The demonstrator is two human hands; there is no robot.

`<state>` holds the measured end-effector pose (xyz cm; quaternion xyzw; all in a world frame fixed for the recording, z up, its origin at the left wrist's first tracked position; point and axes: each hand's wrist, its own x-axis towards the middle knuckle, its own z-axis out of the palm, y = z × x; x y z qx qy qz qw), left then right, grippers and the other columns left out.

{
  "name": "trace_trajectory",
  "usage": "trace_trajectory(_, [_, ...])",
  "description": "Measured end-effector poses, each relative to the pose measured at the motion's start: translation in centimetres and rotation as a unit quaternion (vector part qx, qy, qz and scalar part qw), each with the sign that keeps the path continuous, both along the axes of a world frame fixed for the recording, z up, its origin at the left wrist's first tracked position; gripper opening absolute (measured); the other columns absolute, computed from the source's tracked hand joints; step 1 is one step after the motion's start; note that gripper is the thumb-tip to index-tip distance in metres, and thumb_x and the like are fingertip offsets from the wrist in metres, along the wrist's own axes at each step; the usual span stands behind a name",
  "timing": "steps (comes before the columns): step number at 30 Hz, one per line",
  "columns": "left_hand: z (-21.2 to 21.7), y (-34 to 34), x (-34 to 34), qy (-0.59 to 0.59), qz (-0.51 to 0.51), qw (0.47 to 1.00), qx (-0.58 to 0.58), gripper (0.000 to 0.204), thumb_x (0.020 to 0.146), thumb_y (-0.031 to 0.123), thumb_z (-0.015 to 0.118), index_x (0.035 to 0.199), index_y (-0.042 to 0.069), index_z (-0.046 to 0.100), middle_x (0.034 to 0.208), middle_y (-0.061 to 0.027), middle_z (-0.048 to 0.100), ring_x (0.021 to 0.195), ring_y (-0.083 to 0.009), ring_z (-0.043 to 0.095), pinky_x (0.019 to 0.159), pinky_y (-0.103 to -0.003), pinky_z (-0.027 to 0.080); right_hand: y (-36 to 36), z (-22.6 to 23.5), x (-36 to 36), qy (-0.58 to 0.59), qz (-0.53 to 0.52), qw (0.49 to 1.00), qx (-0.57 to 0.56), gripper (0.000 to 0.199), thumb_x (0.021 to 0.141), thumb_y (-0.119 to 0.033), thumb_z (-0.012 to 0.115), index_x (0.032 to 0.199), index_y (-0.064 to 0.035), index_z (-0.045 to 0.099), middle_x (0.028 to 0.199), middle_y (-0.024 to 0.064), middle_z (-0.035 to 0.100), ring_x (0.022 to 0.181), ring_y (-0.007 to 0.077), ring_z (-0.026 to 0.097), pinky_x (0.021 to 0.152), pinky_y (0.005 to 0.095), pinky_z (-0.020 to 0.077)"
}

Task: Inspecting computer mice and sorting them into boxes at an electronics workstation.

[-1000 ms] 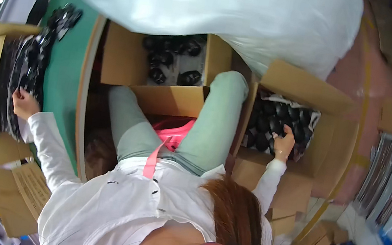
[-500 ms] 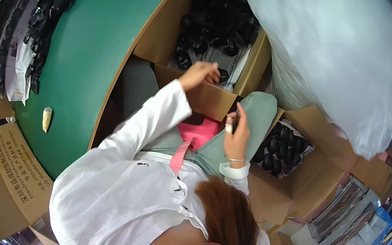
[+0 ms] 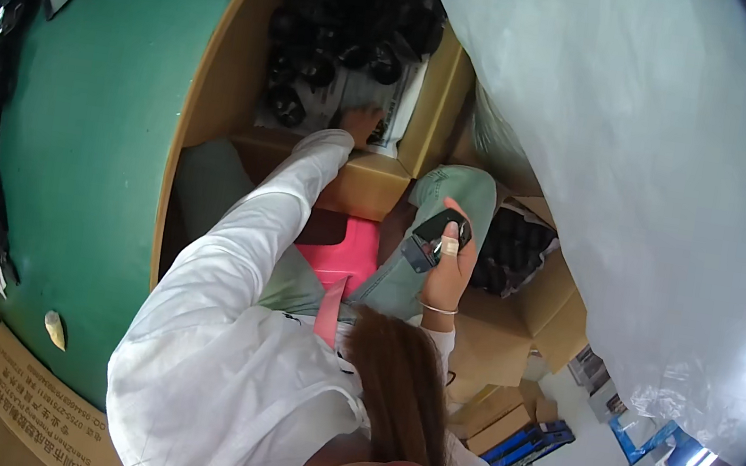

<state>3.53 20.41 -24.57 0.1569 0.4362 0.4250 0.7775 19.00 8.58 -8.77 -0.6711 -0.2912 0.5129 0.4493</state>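
My left hand [image 3: 362,124] reaches down into a cardboard box [image 3: 363,184] in front of me. Its fingers curl at the paper-lined bottom, next to a small dark piece; what lies under the fingertips is hidden. Behind it, rounded black pieces [image 3: 385,65] are heaped in shadow. Over my right knee, my right hand [image 3: 451,261] is closed on a black plastic part [image 3: 430,243] with squarish ends and a shiny strip between them. A light bandage wraps its thumb.
A green table [image 3: 102,128] runs along my left, with a small pale stub [image 3: 55,330] on it. More black pieces fill a second carton [image 3: 563,303] on the right. A big white plastic bag [image 3: 616,134] bulges above that carton. Below me is a pink stool [image 3: 353,251].
My left hand has gone deeper into the box. My right hand has turned, so the black part in it now shows more fully. The whole view has shifted, and the bag fills more of it.
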Motion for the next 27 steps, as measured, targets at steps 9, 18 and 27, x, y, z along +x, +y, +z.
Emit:
trace_trajectory(9, [1.4,-2.0,-0.3,-0.018,0.085,0.996,-0.008,0.046,0.091,0.036,0.052,0.129,0.01,0.047,0.116,-0.0162,0.057,0.098,-0.0293,0.059,0.079,-0.045,0.05,-1.3,2.7,-0.7,-0.106,0.042,0.989,0.094,0.023,0.088,0.0,0.062,0.11,0.0015,0.063,0.086,0.0017,0.059,0.068,0.0082,0.049,0.064,0.017,0.0396])
trace_trajectory(18, [18.6,-14.4,-2.2,-0.462,0.008,0.879,-0.117,0.052,0.096,0.045,0.041,0.139,0.015,0.038,0.122,-0.0209,0.053,0.091,-0.0326,0.059,0.071,-0.049,0.056,-4.5,8.8,-0.8,-0.02,-0.075,0.964,0.256,0.017,0.087,0.001,0.061,0.104,-0.0002,0.061,0.095,0.008,0.062,0.085,0.0162,0.058,0.081,0.0276,0.0469])
trace_trajectory(27, [18.4,-19.2,-3.4,-0.564,-0.237,0.776,-0.153,0.06,0.098,0.052,0.033,0.142,0.012,0.032,0.122,-0.0322,0.047,0.073,-0.0374,0.058,0.052,-0.045,0.059,-5.7,10.3,-0.6,0.18,0.135,0.824,0.521,0.013,0.084,0.004,0.057,0.092,0.0009,0.066,0.094,0.0119,0.068,0.084,0.0245,0.066,0.088,0.0381,0.0516])
